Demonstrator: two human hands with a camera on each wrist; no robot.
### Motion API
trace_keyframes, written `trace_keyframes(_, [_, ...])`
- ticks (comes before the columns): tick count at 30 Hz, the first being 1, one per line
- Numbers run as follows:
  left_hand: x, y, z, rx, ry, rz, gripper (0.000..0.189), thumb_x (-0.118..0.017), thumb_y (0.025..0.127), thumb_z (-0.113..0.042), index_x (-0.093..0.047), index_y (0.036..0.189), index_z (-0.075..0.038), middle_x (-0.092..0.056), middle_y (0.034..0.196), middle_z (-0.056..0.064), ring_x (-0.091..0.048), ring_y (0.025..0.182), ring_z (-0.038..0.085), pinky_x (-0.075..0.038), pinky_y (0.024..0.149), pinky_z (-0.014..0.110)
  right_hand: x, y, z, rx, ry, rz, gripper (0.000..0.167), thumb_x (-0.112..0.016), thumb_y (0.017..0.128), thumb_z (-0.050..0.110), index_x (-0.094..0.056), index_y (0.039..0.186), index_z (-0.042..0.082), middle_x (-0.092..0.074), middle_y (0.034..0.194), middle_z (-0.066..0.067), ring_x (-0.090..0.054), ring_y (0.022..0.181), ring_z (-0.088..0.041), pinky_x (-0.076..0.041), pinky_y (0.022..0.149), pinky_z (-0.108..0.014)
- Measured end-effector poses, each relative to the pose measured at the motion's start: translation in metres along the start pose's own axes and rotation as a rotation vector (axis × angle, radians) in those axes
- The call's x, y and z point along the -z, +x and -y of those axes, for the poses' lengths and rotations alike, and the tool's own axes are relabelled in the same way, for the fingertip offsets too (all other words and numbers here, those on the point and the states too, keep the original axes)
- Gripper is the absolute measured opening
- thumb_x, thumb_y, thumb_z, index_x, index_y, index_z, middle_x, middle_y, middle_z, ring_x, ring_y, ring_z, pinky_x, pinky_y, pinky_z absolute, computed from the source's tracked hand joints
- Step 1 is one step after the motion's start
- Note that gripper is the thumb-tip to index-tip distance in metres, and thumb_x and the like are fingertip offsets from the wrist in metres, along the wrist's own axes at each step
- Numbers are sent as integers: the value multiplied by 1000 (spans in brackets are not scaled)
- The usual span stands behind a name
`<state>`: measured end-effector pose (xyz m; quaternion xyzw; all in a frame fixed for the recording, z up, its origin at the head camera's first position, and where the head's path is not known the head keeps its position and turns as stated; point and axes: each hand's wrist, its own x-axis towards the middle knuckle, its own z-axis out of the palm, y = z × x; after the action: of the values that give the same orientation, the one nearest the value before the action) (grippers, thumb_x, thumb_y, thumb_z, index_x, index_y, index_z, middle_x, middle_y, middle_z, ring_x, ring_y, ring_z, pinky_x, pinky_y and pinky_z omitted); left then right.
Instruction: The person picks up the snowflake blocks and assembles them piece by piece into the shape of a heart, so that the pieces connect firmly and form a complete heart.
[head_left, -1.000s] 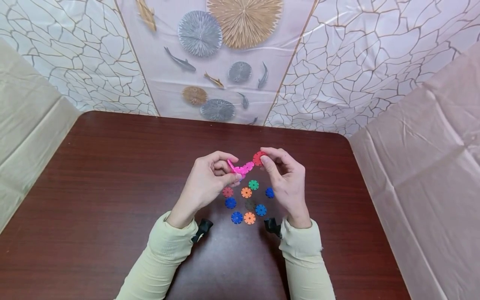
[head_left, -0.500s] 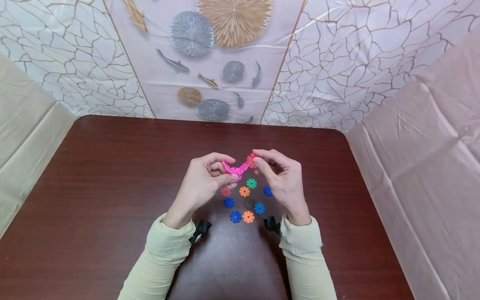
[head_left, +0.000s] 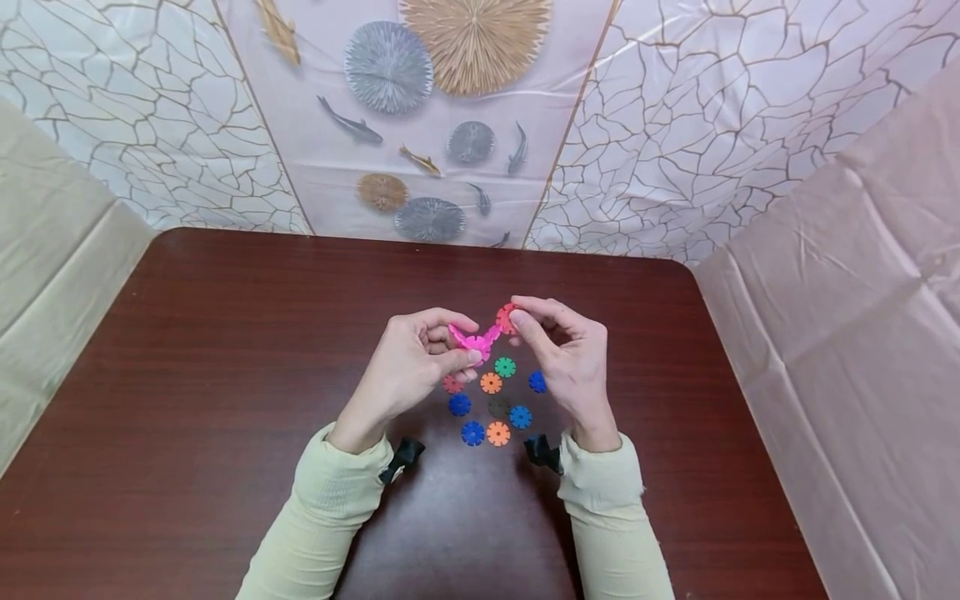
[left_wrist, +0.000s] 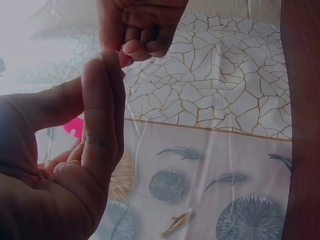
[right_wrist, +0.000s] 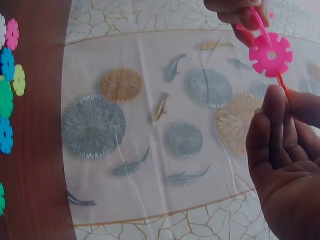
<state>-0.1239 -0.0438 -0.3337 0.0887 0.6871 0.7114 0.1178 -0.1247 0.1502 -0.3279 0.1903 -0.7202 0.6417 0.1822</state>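
Observation:
In the head view, my left hand [head_left: 405, 358] pinches a group of joined pink notched discs [head_left: 476, 343] between thumb and fingers. My right hand [head_left: 573, 358] pinches a red notched disc [head_left: 506, 317], its lower edge at the rim of the outermost pink disc. The right wrist view shows that pink disc [right_wrist: 271, 55] face-on, with the thin red disc [right_wrist: 282, 86] edge-on at its lower notch; how deeply they fit cannot be told. In the left wrist view, fingers hide most of the pieces, and a bit of pink disc [left_wrist: 74, 127] shows behind them.
Loose notched discs lie on the brown table [head_left: 225, 375] below the hands, among them a green disc [head_left: 505, 367], an orange disc [head_left: 498, 433] and a blue disc [head_left: 472, 433]. A patterned sheet [head_left: 420, 167] hangs behind the table's far edge.
The right hand has brought the red disc slightly left, closer against the pink disc. The left hand keeps its grip almost in place. The head view has shifted a little.

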Motion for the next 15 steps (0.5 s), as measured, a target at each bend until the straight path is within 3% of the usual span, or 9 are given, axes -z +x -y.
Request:
trace_keyframes(4, [1, -1, -2, -10, 14, -10, 30, -78, 79, 0, -67, 108, -4, -69, 83, 19, -71, 68, 29, -59, 67, 43, 0, -1, -12, -8, 30, -27, 21, -67, 86, -9, -70, 107, -6, -69, 79, -17, -65, 65, -34, -57, 61, -28])
trace_keyframes(9, [3, -2, -3, -12, 10, -10, 30, -78, 79, -1, -67, 107, -4, -67, 80, 20, -71, 69, 31, -59, 69, 46, 2, -3, -28, 9, 36, -40, 22, -69, 87, -3, -72, 108, 1, -69, 78, -14, -66, 64, -27, -57, 60, -29])
trace_keyframes(15, [4, -3, -3, -16, -7, -2, 30, -78, 79, 1, -67, 107, -4, -65, 78, 19, -70, 73, 39, -59, 68, 45, 3, -2, -30, 43, 26, -72, 20, -70, 88, 2, -72, 108, 2, -69, 79, -15, -67, 65, -23, -56, 58, -29])
